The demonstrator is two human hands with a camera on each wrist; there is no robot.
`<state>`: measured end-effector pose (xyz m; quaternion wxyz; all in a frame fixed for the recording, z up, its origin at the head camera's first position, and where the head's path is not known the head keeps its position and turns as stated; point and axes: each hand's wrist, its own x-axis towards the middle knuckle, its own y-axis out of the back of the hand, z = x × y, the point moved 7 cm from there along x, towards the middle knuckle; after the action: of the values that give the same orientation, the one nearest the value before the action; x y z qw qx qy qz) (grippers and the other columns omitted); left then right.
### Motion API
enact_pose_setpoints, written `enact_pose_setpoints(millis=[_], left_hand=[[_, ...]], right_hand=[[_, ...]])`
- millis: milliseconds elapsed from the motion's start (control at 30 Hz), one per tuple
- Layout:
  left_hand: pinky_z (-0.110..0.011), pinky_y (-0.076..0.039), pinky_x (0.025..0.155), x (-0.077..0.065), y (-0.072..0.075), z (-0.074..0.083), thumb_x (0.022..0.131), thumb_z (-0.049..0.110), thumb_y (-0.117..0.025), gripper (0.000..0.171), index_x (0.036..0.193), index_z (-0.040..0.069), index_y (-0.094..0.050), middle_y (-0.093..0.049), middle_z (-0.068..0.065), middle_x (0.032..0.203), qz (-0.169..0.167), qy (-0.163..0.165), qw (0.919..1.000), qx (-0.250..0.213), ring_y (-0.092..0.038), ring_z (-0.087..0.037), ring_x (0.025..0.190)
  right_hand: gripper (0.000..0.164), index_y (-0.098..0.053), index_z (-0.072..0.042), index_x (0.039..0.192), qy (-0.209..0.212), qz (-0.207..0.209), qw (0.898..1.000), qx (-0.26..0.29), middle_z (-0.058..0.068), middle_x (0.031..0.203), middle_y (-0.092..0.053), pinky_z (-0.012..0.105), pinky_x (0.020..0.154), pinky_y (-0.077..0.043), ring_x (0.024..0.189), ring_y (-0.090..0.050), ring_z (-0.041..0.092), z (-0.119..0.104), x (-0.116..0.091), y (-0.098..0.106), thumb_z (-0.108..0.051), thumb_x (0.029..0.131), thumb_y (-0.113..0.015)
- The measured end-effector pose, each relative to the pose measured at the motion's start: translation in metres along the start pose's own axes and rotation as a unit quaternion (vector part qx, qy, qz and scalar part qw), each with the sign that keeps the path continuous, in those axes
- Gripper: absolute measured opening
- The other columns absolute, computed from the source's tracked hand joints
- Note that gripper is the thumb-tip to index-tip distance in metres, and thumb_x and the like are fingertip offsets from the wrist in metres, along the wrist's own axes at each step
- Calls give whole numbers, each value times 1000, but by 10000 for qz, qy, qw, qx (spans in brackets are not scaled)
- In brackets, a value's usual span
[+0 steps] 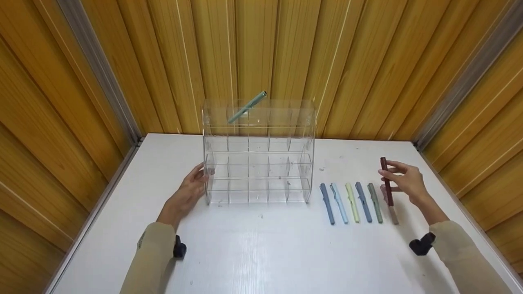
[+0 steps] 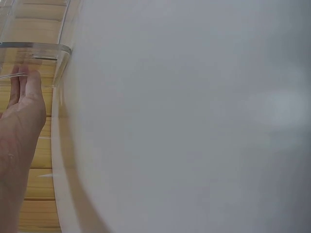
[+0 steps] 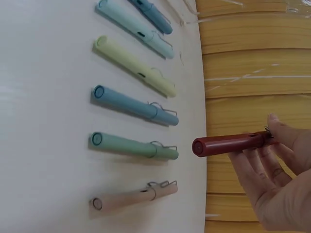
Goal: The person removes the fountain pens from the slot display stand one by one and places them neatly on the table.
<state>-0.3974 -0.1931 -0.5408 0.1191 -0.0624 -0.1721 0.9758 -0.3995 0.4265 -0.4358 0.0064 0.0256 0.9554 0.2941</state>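
My right hand [image 1: 408, 181] pinches a dark red pen [image 1: 384, 171] near its clip end. The pen is raised above the table, its other end pointing down over a pinkish pen [image 1: 394, 215]. My left hand [image 1: 188, 192] touches the left side of a clear acrylic rack [image 1: 258, 178], with fairly straight fingers partly seen through the panel in the left wrist view. Several divided compartments in tiers make up the rack. A teal pen [image 1: 247, 107] lies slanted at its top. Beside the red pen, the right wrist view shows a green pen [image 3: 131, 145] on the table.
Left of the green pen lie a blue pen [image 1: 363, 202], a yellow-green pen [image 1: 352, 203], a light blue pen [image 1: 339, 203] and another blue pen [image 1: 327, 203], side by side. The white table [image 1: 253, 253] meets wood-patterned panels [image 1: 253, 61] at the back and sides.
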Motion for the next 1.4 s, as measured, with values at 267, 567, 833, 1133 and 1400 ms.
enact_pose_setpoints(millis=[267, 567, 833, 1133, 1400], left_hand=[[-47, -23, 129, 0, -1, 1, 102, 19, -64, 75, 163, 22, -21, -28, -10, 167, -42, -90, 9999, -100, -26, -31, 156], [-48, -23, 129, 2, 0, 2, 106, 12, -55, 72, 165, 19, -15, -27, -10, 166, -11, -103, 9999, -102, -26, -32, 156], [-47, -25, 128, 0, 0, -2, 105, 15, -57, 72, 165, 21, -16, -29, -8, 165, 48, -13, 10000, -72, -29, -31, 155], [-46, -25, 128, 2, -1, 0, 106, 14, -56, 71, 165, 21, -18, -29, -6, 166, 87, -60, 9999, -105, -29, -30, 155], [-48, -24, 128, 1, -1, -1, 103, 14, -62, 76, 164, 20, -18, -28, -8, 168, 12, -122, 9999, -107, -27, -31, 156]], right_hand=[[55, -53, 10, 140, 552, 309, 9919, -1103, 37, 119, -64, 25, 63, -62, 76, -74, 8, 18, -2, 15, -23, 99, -69], [47, -56, 17, 130, 449, 381, 9769, -2055, 40, 110, -65, 23, 49, -53, 60, -68, 22, 46, -5, 18, -15, 98, -68], [41, -59, 16, 123, 56, 410, 9654, -2576, 39, 108, -65, 30, 52, -47, 66, -62, 24, 74, -9, 18, -16, 97, -64], [40, -62, 13, 120, -2, 651, 9604, -2708, 38, 106, -66, 29, 52, -45, 73, -65, 32, 83, -11, 16, -20, 97, -66], [43, -60, 13, 123, -141, 649, 9603, -2711, 37, 108, -65, 30, 51, -45, 71, -64, 29, 86, -12, 11, -22, 98, -65]])
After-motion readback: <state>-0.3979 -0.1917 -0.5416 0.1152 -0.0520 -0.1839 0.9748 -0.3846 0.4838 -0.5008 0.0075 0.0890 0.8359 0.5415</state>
